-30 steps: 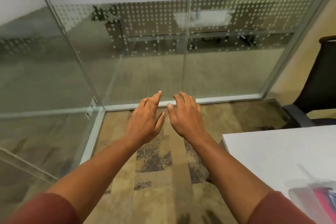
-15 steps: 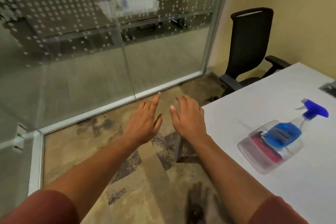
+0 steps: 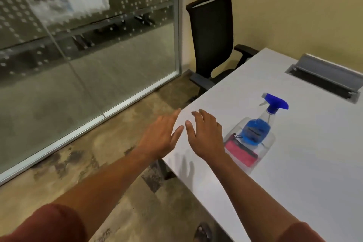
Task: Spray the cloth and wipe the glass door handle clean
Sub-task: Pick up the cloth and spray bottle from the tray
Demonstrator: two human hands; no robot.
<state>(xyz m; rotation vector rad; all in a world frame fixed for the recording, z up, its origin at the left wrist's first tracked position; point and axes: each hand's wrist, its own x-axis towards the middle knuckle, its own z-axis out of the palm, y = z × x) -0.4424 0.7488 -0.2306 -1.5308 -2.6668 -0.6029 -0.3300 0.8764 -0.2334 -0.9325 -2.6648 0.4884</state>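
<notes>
Room: your frosted-dot glass partition wall [image 3: 88,55], mottled tan carpet floor [image 3: 110,155], yellow wall. White rectangular table [image 3: 294,173], grey cable hatch [image 3: 324,78] at its far side. Black mesh office chair [image 3: 212,39] at the table's far corner. Clear plastic tray [image 3: 267,149] on the table holds a blue-trigger clear spray bottle [image 3: 257,127] and folded pink cloth [image 3: 241,151]. Your left hand [image 3: 159,139] and right hand [image 3: 206,137], fingers spread, empty, hover near the table edge.

We see a black office chair [image 3: 212,39] pulled up at the far corner of a white table [image 3: 294,173], a grey cable flap [image 3: 326,76] standing open in the tabletop, and worn patchy carpet [image 3: 88,153] below
</notes>
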